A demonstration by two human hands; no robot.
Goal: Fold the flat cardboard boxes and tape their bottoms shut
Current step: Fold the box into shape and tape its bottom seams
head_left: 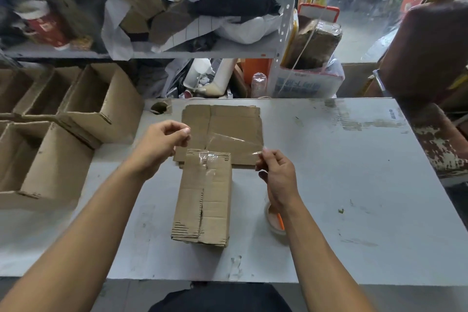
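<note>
From the head view, my left hand (162, 143) and my right hand (277, 172) each pinch one end of a clear tape strip (229, 143), stretched above the folded box (203, 197) lying on the grey table (342, 172), just before the flat cardboard stack (228, 124).

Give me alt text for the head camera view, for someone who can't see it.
Both hands, left hand and right hand, pinch a strip of clear tape stretched above a folded cardboard box on a grey table. Flat cardboard lies behind it, a tape roll beside it, and assembled boxes stand to the left.
</note>
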